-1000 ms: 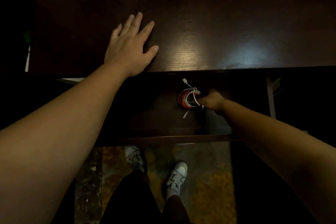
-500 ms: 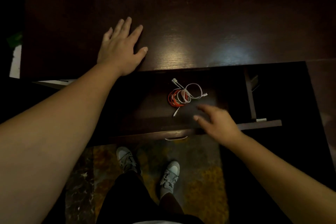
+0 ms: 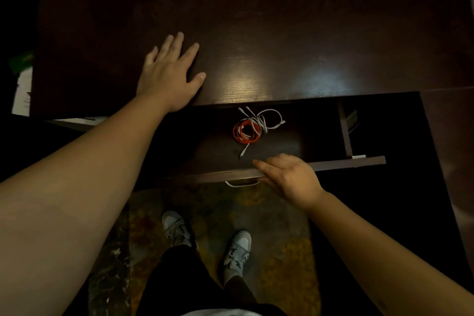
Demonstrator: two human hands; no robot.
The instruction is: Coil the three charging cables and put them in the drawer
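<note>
The desk (image 3: pixel 282 33) was dark wood with a fine straight grain, glossy enough to carry two pale glares. Its drawer (image 3: pixel 333 161) stood open, a shallow dark box with a thin flat front edge and one curved metal handle (image 3: pixel 241 183). Inside, near the back, lay the cables, touching and partly tangled: one orange-red cable (image 3: pixel 245 132) in a tight round coil, and loose white loops (image 3: pixel 269 119) whose number I could not tell. No writing was legible. The left hand (image 3: pixel 169 79) lay flat on the desk, fingers spread, grip wide and empty. The right hand (image 3: pixel 289 177) rested on the drawer's front edge, fingers curled over it. Two grey-white laced sneakers (image 3: pixel 236 251) stood on mottled floor (image 3: pixel 282 238) below
</note>
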